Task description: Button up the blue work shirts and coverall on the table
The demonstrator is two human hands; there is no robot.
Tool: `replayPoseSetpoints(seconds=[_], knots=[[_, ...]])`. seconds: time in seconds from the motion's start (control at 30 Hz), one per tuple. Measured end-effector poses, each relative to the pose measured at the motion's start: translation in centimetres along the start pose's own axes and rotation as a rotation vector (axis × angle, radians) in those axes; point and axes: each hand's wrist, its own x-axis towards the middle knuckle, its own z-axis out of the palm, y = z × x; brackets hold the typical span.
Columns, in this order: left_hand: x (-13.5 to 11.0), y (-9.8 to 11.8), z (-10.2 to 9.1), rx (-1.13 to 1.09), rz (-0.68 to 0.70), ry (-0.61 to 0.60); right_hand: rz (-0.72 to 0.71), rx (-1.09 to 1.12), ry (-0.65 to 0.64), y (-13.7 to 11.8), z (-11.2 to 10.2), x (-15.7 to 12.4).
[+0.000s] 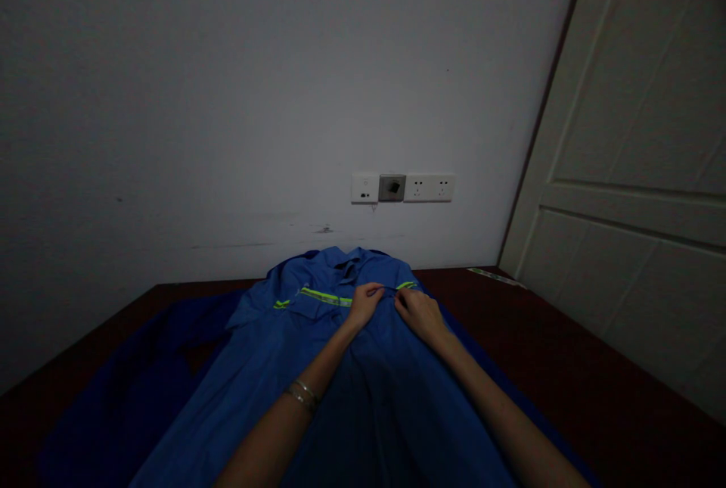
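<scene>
A blue work jacket (272,367) with a collar and yellow-green reflective strips (326,296) lies spread out, its collar end toward the wall. At the chest, my left hand (364,305) pinches a bit of the jacket's cloth between thumb and fingers. Just to its right, my right hand (420,314) has its fingers closed on the same raised edge of cloth, near the right-hand strip. Metal bangles circle my left wrist. Darker blue cloth (130,374) shows beneath and to the left of the jacket.
A dark red surface (510,337) bears the clothes. Behind it stands a pale wall with sockets and switches (429,188). A white panelled door (635,223) rises on the right. One thin printed strip (494,276) lies at the far right edge.
</scene>
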Motion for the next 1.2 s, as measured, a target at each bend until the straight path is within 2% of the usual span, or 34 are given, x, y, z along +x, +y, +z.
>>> replayPoseSetpoints(seconds=[0.63,0.83,1.2], knots=[[-0.1,-0.7,0.5,0.013,0.032,-0.052,0.043,0.032,0.058,0.0,0.9,-0.1],[0.0,-0.9,0.5,-0.017,0.046,-0.073,0.088,0.017,0.034,-0.4,0.6,-0.2],[0.0,-0.2,0.2,-0.054,-0.022,-0.081,0.068,-0.011,0.096,-0.7,1.1,-0.4]])
